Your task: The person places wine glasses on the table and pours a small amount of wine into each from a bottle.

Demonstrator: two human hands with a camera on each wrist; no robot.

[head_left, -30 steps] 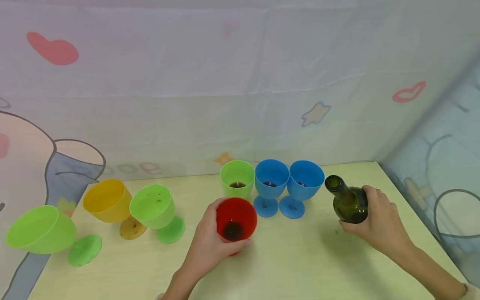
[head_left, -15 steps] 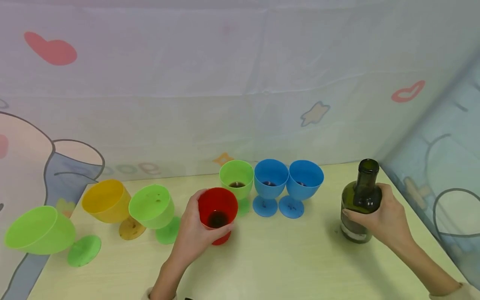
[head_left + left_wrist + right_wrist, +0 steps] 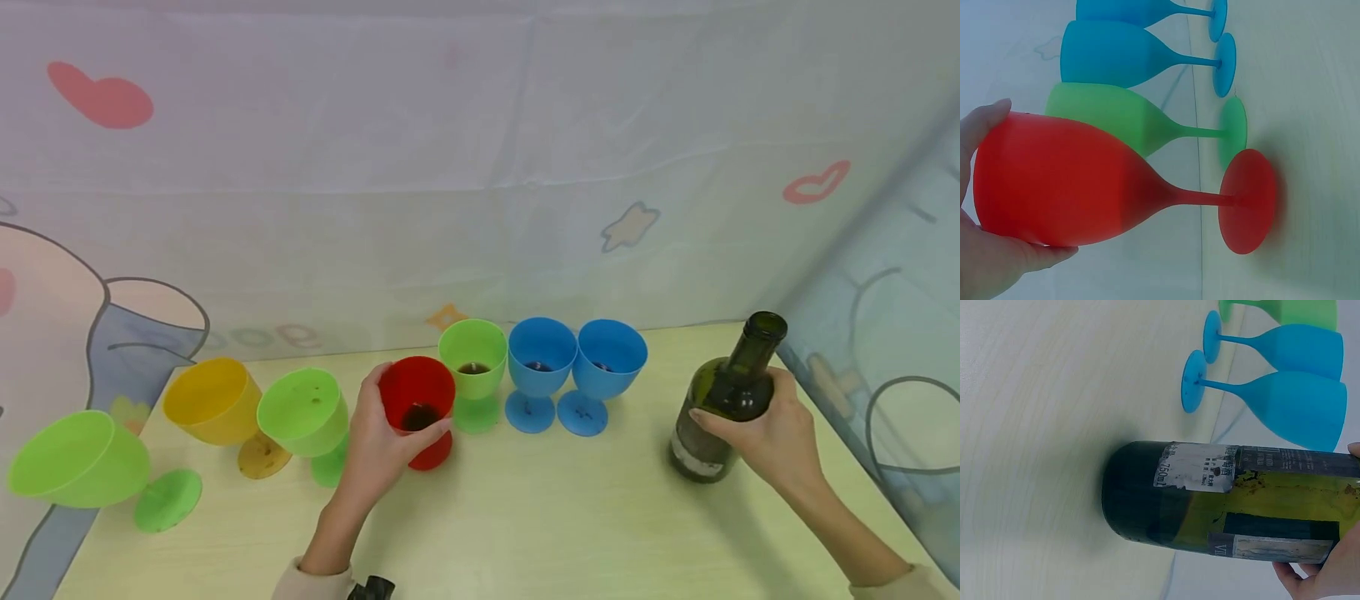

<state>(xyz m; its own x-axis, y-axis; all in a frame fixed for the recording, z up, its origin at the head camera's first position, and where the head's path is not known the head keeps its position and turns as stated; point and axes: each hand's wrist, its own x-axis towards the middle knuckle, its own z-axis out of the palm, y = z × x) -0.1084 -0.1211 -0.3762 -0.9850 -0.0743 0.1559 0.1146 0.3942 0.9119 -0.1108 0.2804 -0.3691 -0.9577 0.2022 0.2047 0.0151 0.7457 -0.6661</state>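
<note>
My left hand [image 3: 378, 446] grips the bowl of a red plastic wine goblet [image 3: 408, 383], with dark liquid at its bottom. In the left wrist view the red goblet [image 3: 1066, 181] is upright, its foot close to the tabletop; whether it touches I cannot tell. Just right of it stands a green goblet [image 3: 474, 337], then two blue goblets [image 3: 542, 337], each with dark liquid inside. Farther right, my right hand [image 3: 780, 437] holds a dark green wine bottle [image 3: 712, 396] around its upper body. A worn label [image 3: 1204, 465] shows on the bottle, whose base is at or near the table.
On the left of the pale wooden table [image 3: 570, 517] stand a yellow goblet [image 3: 213, 404] and two green goblets, one nearer [image 3: 303, 417] and one at the far left [image 3: 82, 458]. A printed cloth [image 3: 337, 167] hangs behind the table's back edge.
My left hand has carried the red goblet left and back, beside the green one in the row. My right hand has turned the bottle more upright and moved it right.
</note>
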